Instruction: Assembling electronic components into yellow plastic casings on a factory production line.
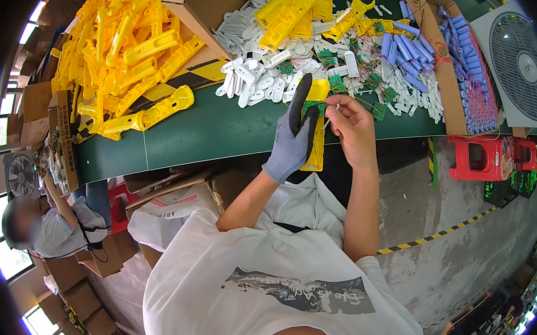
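My left hand, in a grey glove with black fingers, is closed round a long yellow plastic housing at the near table edge. The housing stretches from above the thumb down toward my lap. A green circuit board shows beside the gloved thumb, over the housing. Bare-skinned, my right hand pinches a small, thin whitish piece right next to the housing; its exact kind is too small to tell. Beyond my hands lie white oval plastic covers and wired green circuit boards.
Yellow housings are heaped at the left of the green table. Blue cylindrical cells lie at the right, beside a cardboard box of more cells. A fan and red stools stand further right. Another person sits at the left.
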The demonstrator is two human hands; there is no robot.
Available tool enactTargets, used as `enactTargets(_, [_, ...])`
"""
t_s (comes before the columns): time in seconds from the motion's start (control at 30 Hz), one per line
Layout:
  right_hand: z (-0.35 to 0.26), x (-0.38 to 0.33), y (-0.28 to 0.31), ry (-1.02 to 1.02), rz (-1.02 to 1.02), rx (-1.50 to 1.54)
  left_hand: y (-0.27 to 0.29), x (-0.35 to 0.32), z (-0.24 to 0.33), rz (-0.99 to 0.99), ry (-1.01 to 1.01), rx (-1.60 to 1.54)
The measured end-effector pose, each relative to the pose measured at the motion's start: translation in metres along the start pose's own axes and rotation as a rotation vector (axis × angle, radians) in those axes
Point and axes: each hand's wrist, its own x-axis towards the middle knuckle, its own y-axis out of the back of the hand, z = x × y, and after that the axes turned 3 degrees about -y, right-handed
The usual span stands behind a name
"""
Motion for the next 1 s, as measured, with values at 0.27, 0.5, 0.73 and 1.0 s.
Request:
enactTargets(0.27, [0.010, -0.003, -0.019, 0.193, 0.128, -0.176, -0.004, -0.001, -0.017, 0.106, -0.067, -0.094])
enactTargets(0.5, [0.014, -0.010, -0.022, 0.121, 0.198, -0.138, -0.002, -0.002, -0.021, 0.083, -0.133, 0.013])
enactTargets(0.73, [0.004, -0.013, -0.021, 0.300, 0.143, -0.574, -0.004, -0.003, -0.022, 0.097, -0.112, 0.178])
enactTargets(1.0, [0.011, -0.017, -0.026, 0.221, 0.239, -0.558, -0.005, -0.004, -0.025, 0.099, -0.209, 0.204])
